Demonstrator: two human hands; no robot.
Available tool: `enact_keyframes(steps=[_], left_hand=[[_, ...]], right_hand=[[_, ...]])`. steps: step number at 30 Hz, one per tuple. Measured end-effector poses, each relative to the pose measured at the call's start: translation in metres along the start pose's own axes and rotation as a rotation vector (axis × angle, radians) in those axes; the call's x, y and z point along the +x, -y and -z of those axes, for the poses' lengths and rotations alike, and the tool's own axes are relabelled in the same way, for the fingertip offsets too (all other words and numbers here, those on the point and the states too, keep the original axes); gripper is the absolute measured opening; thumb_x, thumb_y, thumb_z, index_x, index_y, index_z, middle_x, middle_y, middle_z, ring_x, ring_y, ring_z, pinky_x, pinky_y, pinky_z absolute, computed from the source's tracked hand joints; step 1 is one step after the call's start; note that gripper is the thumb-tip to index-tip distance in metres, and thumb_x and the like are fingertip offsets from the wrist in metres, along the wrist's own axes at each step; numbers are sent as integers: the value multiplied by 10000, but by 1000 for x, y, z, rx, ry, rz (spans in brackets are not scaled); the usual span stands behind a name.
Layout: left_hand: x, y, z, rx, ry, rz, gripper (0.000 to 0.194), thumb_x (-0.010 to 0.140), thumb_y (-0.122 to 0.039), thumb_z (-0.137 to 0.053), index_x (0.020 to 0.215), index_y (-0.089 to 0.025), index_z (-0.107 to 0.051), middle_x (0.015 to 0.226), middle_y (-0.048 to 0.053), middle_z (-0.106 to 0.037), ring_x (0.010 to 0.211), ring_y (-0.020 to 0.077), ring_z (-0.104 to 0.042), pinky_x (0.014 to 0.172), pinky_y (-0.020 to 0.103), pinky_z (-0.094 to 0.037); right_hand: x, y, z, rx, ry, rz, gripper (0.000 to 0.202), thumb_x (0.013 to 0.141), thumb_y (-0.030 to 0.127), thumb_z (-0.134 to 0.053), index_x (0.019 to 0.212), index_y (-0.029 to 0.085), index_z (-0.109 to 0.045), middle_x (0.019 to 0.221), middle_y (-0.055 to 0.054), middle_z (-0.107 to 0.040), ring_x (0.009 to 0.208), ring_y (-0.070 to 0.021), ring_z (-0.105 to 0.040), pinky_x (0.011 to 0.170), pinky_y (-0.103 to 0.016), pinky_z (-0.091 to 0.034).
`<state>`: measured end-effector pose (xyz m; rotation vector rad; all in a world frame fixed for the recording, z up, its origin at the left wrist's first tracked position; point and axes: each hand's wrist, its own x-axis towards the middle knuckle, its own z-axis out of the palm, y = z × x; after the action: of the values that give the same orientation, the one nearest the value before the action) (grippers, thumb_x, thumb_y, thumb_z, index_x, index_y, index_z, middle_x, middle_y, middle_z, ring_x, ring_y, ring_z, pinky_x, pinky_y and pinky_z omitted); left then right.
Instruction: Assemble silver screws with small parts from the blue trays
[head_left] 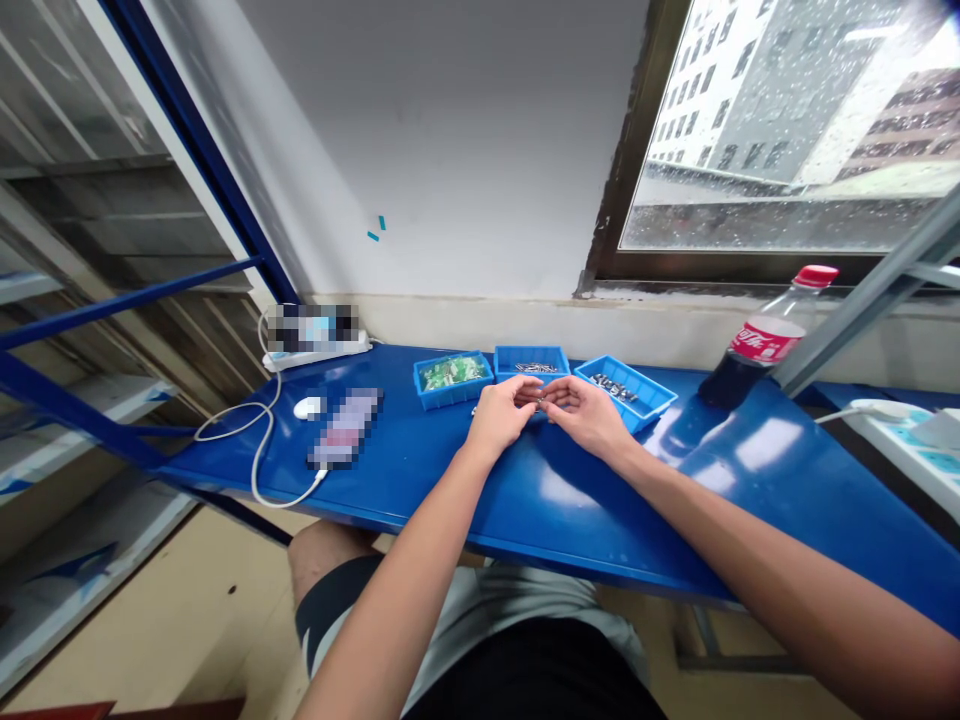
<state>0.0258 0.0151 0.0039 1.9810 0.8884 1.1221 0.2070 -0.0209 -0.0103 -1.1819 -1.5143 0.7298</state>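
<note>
My left hand (501,415) and my right hand (592,415) meet fingertip to fingertip just above the blue table, in front of several blue bins. Pinched between them is a small metallic part (539,402), too small to name and mostly covered by the fingers. Green and whitish pieces fill the left bin (429,400). Thin silvery pieces lie in the middle bin (530,352), right behind my hands. The right bin (661,402) holds small dark and silver pieces. Another blue bin edge shows partly behind my right hand.
A cola bottle (766,335) stands at the right, near a metal post. Leftward lie a blurred phone (346,428) on a white cable (259,470), a small white round object (307,408) and a power strip (319,353). Another power strip (911,445) sits far right.
</note>
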Motion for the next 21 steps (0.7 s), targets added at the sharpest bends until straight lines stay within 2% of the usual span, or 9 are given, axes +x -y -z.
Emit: enact_keyframes(steps=[6, 10, 14, 17, 21], left_hand=[[1, -4, -1, -24, 22, -37, 350, 876, -51, -661, 1195, -178, -731, 1093, 75, -807, 1009, 206, -779, 958, 342, -627], [-1, -10, 2, 103, 9, 0, 200, 984, -250, -622, 1096, -186, -774, 1040, 65, -817, 941, 206, -776, 889, 298, -608], [-3, -16, 6, 211, 35, 36, 346, 1016, -440, -584, 959, -188, -815, 923, 53, -823, 849, 211, -768, 820, 284, -585], [-3, -17, 7, 195, 68, 37, 294, 972, -438, -657, 993, -201, -830, 968, 47, -832, 895, 229, -776, 840, 290, -586], [-2, -13, 6, 118, 67, 42, 209, 938, -287, -698, 1088, -214, -823, 1054, 49, -830, 970, 233, -785, 906, 312, -606]], right_hand=[[-1, 2, 1, -103, -17, 36, 236, 811, 280, -708, 1034, 220, -661, 847, -24, -721, 745, -185, -701, 668, -314, -598], [-1, 6, 1, -223, -66, 86, 152, 816, 251, -643, 951, 220, -707, 829, -31, -705, 729, -192, -672, 672, -332, -586], [-2, 7, 2, -201, -68, 101, 115, 832, 285, -675, 923, 227, -712, 854, -43, -742, 737, -209, -695, 690, -357, -598], [-3, 7, 3, -159, -34, 111, 147, 829, 246, -665, 967, 234, -712, 923, -48, -771, 822, -225, -734, 737, -365, -619], [-4, 7, 2, -152, -20, 142, 173, 843, 217, -640, 1001, 244, -706, 987, -49, -781, 903, -240, -756, 819, -398, -637]])
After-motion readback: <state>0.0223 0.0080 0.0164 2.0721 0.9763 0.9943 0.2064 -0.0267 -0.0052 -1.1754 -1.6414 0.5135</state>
